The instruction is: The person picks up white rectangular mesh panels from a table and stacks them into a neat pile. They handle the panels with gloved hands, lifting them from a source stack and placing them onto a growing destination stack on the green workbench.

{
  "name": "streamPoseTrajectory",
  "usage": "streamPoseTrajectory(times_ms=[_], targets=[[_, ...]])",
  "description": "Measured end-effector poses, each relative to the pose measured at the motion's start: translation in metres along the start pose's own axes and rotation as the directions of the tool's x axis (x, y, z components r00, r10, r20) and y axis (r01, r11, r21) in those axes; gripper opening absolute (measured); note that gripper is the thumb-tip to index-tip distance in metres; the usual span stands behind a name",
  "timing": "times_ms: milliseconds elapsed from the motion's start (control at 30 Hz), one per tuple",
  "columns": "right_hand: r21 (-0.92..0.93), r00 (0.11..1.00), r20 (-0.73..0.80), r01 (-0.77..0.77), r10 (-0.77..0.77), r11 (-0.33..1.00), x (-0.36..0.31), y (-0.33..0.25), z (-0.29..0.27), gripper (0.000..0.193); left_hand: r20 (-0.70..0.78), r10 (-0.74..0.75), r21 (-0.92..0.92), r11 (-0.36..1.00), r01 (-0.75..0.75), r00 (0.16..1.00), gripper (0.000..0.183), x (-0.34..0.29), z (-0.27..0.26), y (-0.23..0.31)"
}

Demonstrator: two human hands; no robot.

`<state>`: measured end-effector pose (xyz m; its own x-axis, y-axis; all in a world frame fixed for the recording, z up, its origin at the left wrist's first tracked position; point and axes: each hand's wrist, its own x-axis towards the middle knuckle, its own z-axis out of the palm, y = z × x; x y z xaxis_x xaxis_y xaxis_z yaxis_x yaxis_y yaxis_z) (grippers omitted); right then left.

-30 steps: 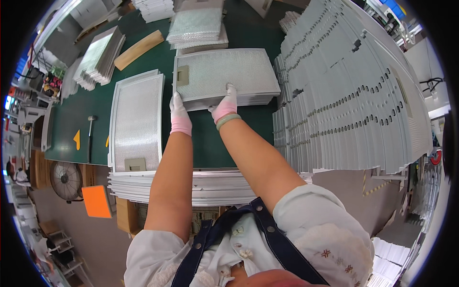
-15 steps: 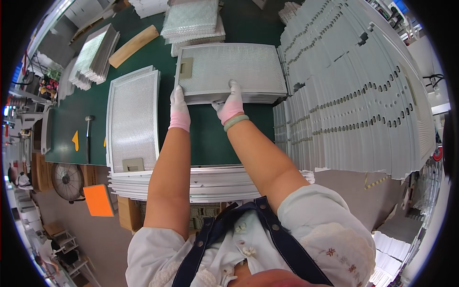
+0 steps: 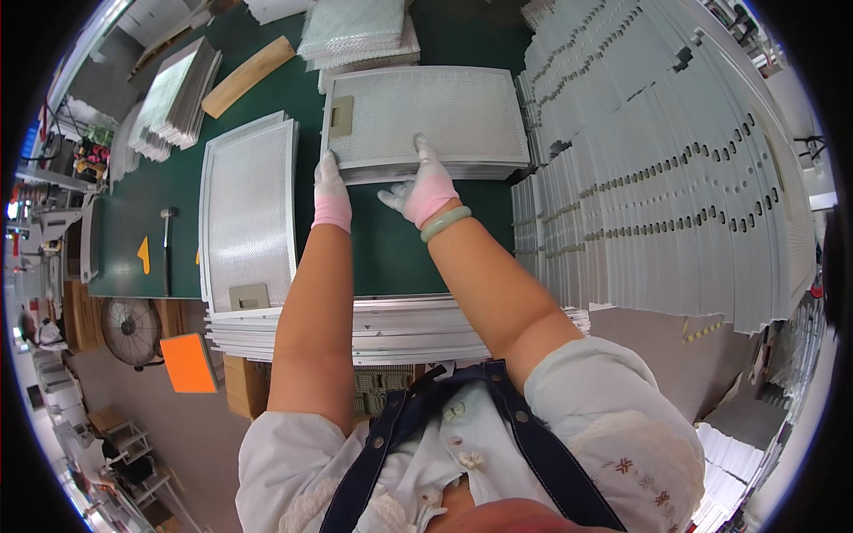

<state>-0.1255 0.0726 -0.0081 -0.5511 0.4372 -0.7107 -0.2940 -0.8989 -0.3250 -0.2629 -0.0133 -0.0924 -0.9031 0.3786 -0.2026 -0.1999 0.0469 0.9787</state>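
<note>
A silver mesh filter panel (image 3: pixel 435 115) with a beige latch plate lies flat on top of a short stack of like panels on the green table. My left hand (image 3: pixel 330 191), in a white and pink glove, grips its near left corner, fingers together and partly hidden. My right hand (image 3: pixel 425 186), gloved the same way, is at the near edge. Its thumb rests on the mesh while the other fingers spread apart in front of the stack's side. To the left, a second pile of mesh panels (image 3: pixel 249 213) lies lengthwise toward me.
Tall rows of grey metal frames (image 3: pixel 657 195) stand close along the right side. Bubble-wrapped panels (image 3: pixel 355 27) sit at the back, near a wooden strip (image 3: pixel 249 75) and another panel stack (image 3: pixel 173 102). A hammer (image 3: pixel 167 249) and a yellow piece (image 3: pixel 143 255) lie at left.
The right hand's fingers have spread and come away from the front of the panel stack, its thumb still on the mesh. The left hand stays at the corner. The whole view has shifted slightly.
</note>
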Motion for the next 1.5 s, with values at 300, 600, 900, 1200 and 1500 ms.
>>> streamPoseTrajectory(times_ms=[300, 600, 900, 1200, 1500], targets=[[-0.259, 0.918, -0.044, 0.370, -0.394, 0.892, -0.005, -0.012, -0.055, 0.035, -0.159, 0.092, 0.343, 0.939, -0.033, 0.983, 0.076, -0.011, 0.004, 0.016], [-0.317, 0.920, -0.034, 0.360, -0.389, 0.878, -0.008, -0.003, -0.050, 0.033, -0.147, 0.444, 0.635, 0.728, -0.260, 0.884, 0.078, -0.056, -0.003, 0.083], [-0.776, 0.798, 0.602, 0.585, 0.001, 0.236, -0.016, 0.159, -0.011, 0.089, -0.170, -0.020, 0.834, 0.530, 0.155, 0.985, 0.089, 0.010, -0.284, 0.116], [-0.500, 0.873, 0.470, 0.143, 0.129, 0.854, 0.083, 0.221, 0.035, 0.051, -0.127, -0.355, 0.608, 0.710, 0.355, 0.926, 0.083, 0.012, -0.329, 0.105], [-0.734, 0.850, 0.287, -0.101, 0.442, 0.672, -0.007, 0.162, 0.031, 0.057, 0.349, -0.570, 0.351, 0.815, 0.460, 0.744, 0.095, -0.061, -0.341, 0.043]])
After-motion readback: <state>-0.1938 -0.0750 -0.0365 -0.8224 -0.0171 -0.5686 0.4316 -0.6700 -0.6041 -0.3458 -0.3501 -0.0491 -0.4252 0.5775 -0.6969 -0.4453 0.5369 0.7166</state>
